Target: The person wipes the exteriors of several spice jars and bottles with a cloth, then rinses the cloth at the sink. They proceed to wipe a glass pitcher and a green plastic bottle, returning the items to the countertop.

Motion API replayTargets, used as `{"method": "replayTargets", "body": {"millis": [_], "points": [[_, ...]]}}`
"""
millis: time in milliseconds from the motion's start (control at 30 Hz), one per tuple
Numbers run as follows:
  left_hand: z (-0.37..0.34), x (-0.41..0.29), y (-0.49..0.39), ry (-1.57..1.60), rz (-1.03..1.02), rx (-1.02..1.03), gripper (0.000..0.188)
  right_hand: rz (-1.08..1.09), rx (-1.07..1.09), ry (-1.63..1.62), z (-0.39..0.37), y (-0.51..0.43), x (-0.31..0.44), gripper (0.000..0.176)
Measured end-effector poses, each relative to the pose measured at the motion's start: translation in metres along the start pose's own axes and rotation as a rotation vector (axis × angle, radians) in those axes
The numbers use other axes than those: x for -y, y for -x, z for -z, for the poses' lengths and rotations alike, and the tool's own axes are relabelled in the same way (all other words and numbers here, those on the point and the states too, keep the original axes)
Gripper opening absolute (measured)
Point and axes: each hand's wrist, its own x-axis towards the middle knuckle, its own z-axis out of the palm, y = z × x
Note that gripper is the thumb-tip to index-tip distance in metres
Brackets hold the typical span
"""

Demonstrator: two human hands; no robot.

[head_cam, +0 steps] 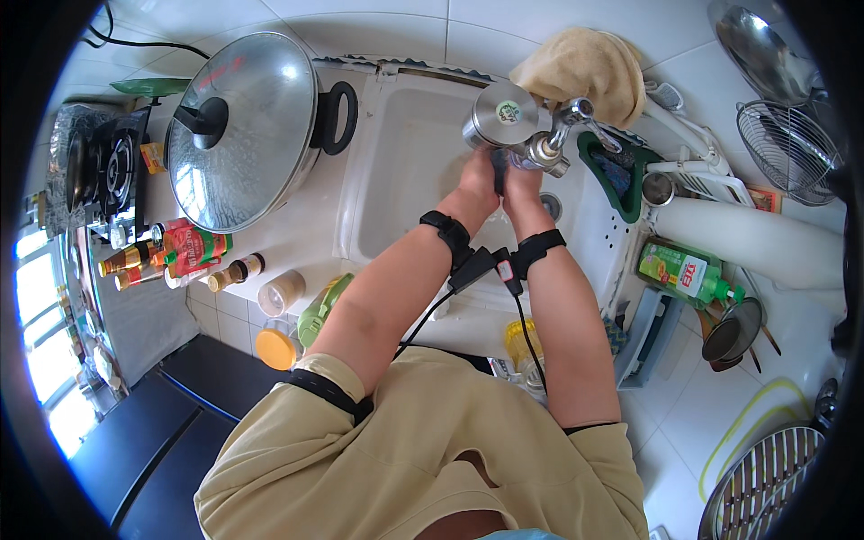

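Note:
Over the white sink [412, 169], both of my hands are close together beneath a chrome faucet [540, 154] fitted with a round metal water filter [499, 115]. My left hand [479, 174] is just below the filter, its fingers largely hidden behind it. Beside it, my right hand [522, 181] is partly covered by the faucet body. A dark object [499, 169] shows between the two hands; what it is and which hand grips it cannot be told. Black straps with cabled sensors circle both wrists.
Left of the sink stands a large pan with a glass lid [243, 135], near sauce bottles [196, 250] and a gas stove [118, 165]. To the right are a green corner basket [611, 179] and a dish soap bottle [682, 270]. A beige towel [587, 74] hangs behind the faucet.

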Motion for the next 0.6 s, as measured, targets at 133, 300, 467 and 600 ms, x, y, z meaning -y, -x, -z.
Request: {"method": "replayTargets", "body": {"millis": [133,300,467,600], "points": [[0.008,0.011,-0.022,-0.051,-0.044,0.029,0.030,-0.147,0.131,-0.031,0.014,-0.003,0.004,0.026],[0.017,0.006,-0.038,-0.101,-0.122,-0.060,0.022,-0.159,0.406,-0.008,0.036,0.002,0.016,0.024],[0.010,-0.004,-0.024,-0.405,-0.079,-0.047,0.022,-0.081,0.359,0.245,0.032,-0.003,0.011,0.020],[0.005,-0.003,-0.010,-0.715,-0.213,-0.079,0.027,0.139,0.179,0.332,0.019,-0.007,-0.005,0.026]]}}
